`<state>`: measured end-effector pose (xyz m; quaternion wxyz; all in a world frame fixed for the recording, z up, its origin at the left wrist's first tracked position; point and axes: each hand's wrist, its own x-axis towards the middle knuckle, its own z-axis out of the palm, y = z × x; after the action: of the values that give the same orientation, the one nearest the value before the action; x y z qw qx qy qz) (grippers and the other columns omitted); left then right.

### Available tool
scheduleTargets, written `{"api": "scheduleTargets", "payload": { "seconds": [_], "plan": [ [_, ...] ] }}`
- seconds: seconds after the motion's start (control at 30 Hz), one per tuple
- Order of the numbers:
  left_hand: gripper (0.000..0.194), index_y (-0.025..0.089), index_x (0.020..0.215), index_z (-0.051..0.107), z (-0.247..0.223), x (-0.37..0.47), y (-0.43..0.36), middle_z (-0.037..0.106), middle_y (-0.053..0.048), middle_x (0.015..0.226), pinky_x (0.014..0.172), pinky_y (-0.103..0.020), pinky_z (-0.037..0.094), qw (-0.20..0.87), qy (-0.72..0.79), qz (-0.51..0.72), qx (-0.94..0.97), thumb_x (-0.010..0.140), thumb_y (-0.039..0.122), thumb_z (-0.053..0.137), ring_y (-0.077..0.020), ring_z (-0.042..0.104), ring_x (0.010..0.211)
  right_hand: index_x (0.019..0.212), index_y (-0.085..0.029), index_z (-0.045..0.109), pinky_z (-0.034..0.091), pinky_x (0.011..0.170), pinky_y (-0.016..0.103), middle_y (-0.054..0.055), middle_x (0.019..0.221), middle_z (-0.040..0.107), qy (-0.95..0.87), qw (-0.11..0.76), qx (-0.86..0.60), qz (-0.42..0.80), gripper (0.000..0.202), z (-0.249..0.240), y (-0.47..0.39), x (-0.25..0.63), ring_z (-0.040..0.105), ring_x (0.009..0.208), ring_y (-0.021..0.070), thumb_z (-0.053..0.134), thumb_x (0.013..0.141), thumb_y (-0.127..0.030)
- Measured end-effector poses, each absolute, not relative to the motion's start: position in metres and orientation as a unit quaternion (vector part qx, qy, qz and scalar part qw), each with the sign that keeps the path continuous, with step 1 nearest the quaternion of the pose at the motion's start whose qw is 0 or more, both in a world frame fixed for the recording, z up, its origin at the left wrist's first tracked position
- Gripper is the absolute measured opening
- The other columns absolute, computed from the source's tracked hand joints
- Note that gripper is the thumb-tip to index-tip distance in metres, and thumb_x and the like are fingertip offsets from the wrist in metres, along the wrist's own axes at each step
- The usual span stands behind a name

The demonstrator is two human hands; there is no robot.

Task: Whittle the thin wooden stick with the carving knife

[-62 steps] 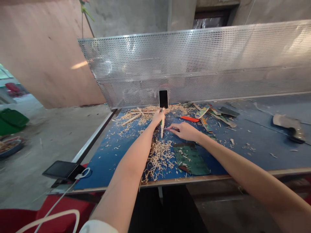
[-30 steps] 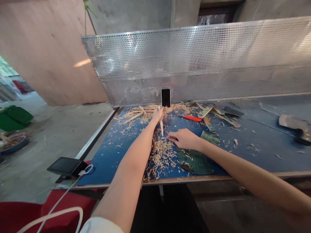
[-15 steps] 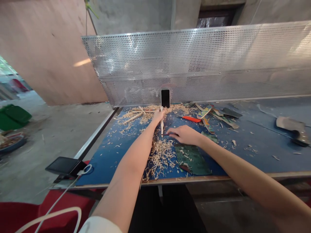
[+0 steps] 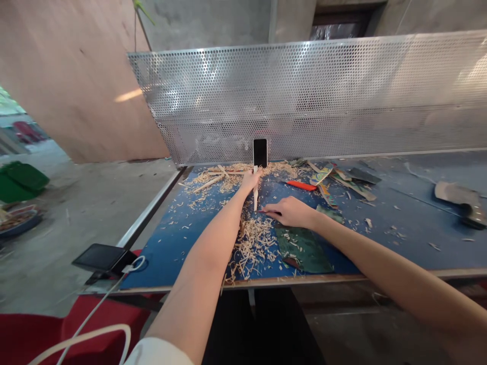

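My left hand (image 4: pixel 250 179) is closed around a pale wooden stick (image 4: pixel 255 199), which points toward me over the blue tabletop (image 4: pixel 171 243). In my right hand (image 4: pixel 291 211) is a thin, dark knife (image 4: pixel 271 211), its tip at the near end of the stick. The fingers hide most of the knife's handle. Curled wood shavings (image 4: pixel 255 238) lie heaped below the stick. Beside them, under my right forearm, a green sheet of sandpaper (image 4: pixel 302 248) lies flat.
A phone (image 4: pixel 260 152) stands upright against the perforated metal screen (image 4: pixel 236 101). An orange-handled knife (image 4: pixel 301 185) and patterned strips (image 4: pixel 323 175) lie right of my hands. Loose wooden sticks (image 4: pixel 209 184) rest at left. A black device (image 4: pixel 104 258) with a white cable sits at the left corner.
Both hands keep nearly the same place and grip. The knife tip stays by the stick's near end, its angle slightly changed. The whole view has shifted a little.
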<state>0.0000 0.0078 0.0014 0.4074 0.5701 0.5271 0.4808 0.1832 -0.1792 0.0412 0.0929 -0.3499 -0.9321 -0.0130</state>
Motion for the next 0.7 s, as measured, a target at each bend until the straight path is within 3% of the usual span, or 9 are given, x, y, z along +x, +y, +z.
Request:
{"api": "scheduleTargets", "payload": {
  "seconds": [0.2, 0.47, 0.7],
  "plan": [
    [0.037, 0.023, 0.068, 0.056, 0.000, 0.000, 0.009, 0.053, 0.000, 0.055, 0.062, -0.029, 0.039, 0.384, 0.546, 0.471, 0.578, 0.099, 0.037, 0.071, -0.0184, 0.057, 0.059, 0.127, -0.031, 0.081, 0.040, 0.073, 0.033, 0.005, 0.097, 0.085, -0.934, 0.066, -0.350, 0.022, 0.034, 0.049, -0.182, 0.178, 0.071, 0.079, 0.0225, 0.051, 0.111, -0.037],
    [0.035, 0.023, 0.070, 0.056, -0.001, 0.000, 0.008, 0.052, 0.001, 0.055, 0.060, -0.029, 0.037, 0.384, 0.523, 0.481, 0.590, 0.099, 0.036, 0.070, -0.0175, 0.054, 0.058, 0.134, -0.029, 0.078, 0.038, 0.070, 0.031, 0.006, 0.094, 0.085, -0.936, 0.093, -0.338, -0.027, 0.039, 0.039, -0.182, 0.186, 0.071, 0.074, 0.0209, 0.046, 0.114, -0.039],
    [0.032, 0.022, 0.080, 0.067, -0.001, -0.001, 0.006, 0.049, 0.003, 0.052, 0.060, -0.029, 0.040, 0.411, 0.508, 0.486, 0.580, 0.098, 0.048, 0.072, -0.0178, 0.054, 0.053, 0.125, -0.027, 0.079, 0.034, 0.067, 0.030, 0.006, 0.088, 0.083, -0.934, 0.091, -0.345, -0.036, 0.036, 0.039, -0.182, 0.184, 0.069, 0.072, 0.0208, 0.047, 0.114, -0.038]
  ]
}}
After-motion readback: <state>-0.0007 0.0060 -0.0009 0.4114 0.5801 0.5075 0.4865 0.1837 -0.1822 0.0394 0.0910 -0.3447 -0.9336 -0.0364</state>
